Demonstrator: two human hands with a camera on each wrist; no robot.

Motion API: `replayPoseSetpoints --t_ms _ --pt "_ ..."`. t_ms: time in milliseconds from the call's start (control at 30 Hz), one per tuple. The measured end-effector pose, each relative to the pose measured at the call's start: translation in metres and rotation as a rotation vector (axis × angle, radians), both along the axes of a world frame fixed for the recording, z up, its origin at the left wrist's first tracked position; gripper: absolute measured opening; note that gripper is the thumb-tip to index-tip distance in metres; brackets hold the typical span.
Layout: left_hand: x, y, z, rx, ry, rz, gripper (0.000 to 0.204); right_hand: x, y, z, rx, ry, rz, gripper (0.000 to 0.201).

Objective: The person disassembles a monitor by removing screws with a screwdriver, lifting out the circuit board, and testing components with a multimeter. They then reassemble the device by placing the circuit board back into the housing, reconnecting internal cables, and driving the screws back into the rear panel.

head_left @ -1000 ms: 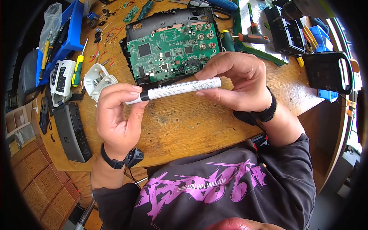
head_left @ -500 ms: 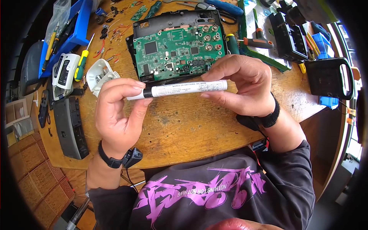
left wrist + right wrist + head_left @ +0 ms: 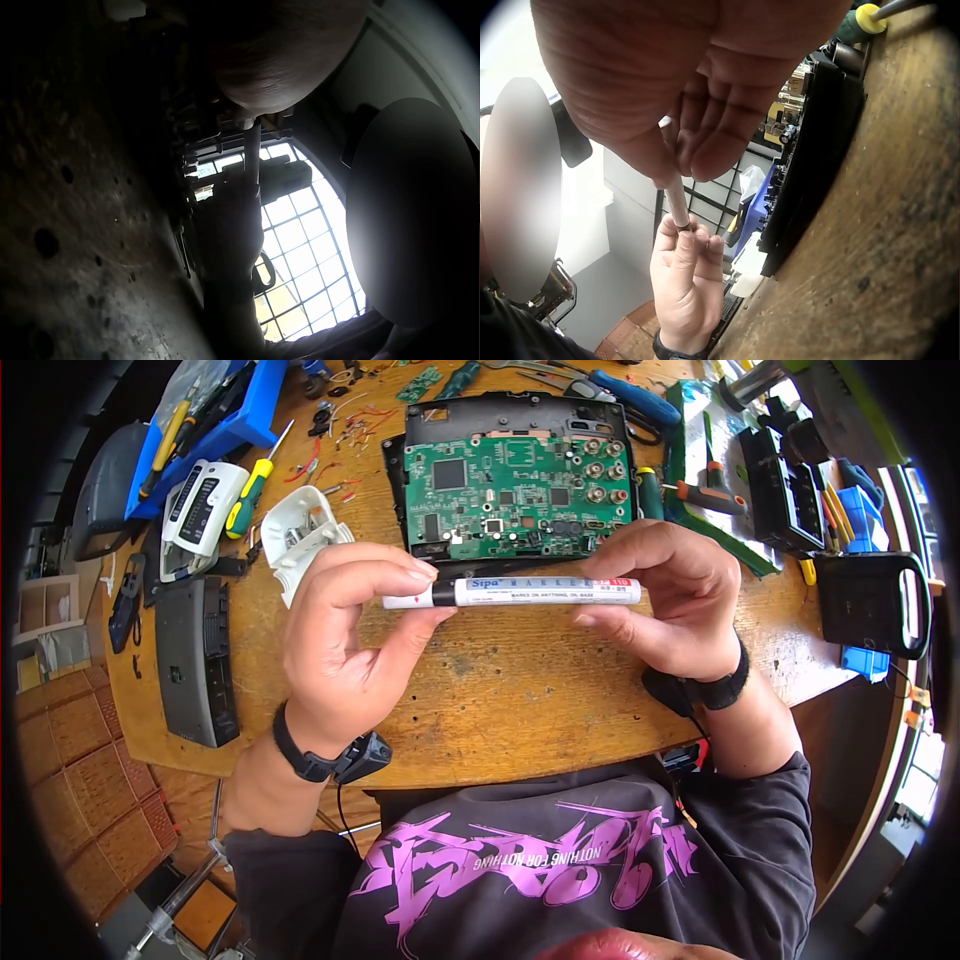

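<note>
A white marker [image 3: 540, 592] with a black band and printed label lies level across both hands, above the wooden table [image 3: 480, 710]. At its capped end, my left hand [image 3: 350, 635] pinches it between thumb and fingers. My right hand [image 3: 675, 600] pinches the opposite end the same way. The label now facing up shows blue and red print. Just beyond the marker sits a green circuit board [image 3: 510, 495] in a black casing [image 3: 470, 418]. In the right wrist view the marker [image 3: 676, 202] runs between the two hands; the left wrist view is dark.
Left of the hands are a white plastic housing [image 3: 300, 525], a white tester [image 3: 205, 505], a green-yellow screwdriver [image 3: 248, 500] and a long black case [image 3: 190, 660]. A blue bin [image 3: 255, 420] stands at the far left. An orange-black T-handle tool [image 3: 715, 495] and black box [image 3: 870, 600] are at right.
The marker has been rolled between the fingers, so the brand lettering now shows instead of the small print. Both hands keep their pinch. The head view has shifted, moving the scene rightward.
</note>
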State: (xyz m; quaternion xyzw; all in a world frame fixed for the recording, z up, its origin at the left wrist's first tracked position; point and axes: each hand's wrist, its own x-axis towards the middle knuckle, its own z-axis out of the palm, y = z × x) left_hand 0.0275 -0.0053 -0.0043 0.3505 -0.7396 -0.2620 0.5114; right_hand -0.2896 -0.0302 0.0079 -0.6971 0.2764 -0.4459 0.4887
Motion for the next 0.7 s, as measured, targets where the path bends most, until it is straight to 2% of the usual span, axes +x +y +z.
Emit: replayPoseSetpoints --t_ms 33,67,400,467,567,633,700 --pt "0.001 0.001 0.001 -0.009 -0.020 0.011 0.038 0.000 0.000 0.000 -0.029 0.011 -0.004 0.030" --pt "0.007 0.001 0.001 -0.003 -0.089 -0.069 0.037 0.001 0.000 0.000 -0.028 0.008 -0.004 0.030" --pt "0.003 0.001 -0.003 0.065 -0.080 -0.080 0.042 -0.003 -0.004 -0.001 -0.096 0.056 0.016 0.029" --pt "-0.005 0.002 0.001 0.069 -0.005 0.040 0.040 -0.002 -0.003 0.000 -0.037 0.003 0.037 0.030" --pt "-0.003 0.004 0.001 0.077 -0.019 0.033 0.040 0.003 0.000 0.000 0.046 -0.012 0.022 0.029" --pt "-0.001 0.004 0.002 0.079 -0.029 0.019 0.039 0.002 0.001 0.000 0.048 -0.002 0.028 0.029" --pt "0.006 0.002 -0.001 0.059 -0.125 -0.093 0.042 0.003 0.001 0.001 0.051 0.005 0.037 0.028"
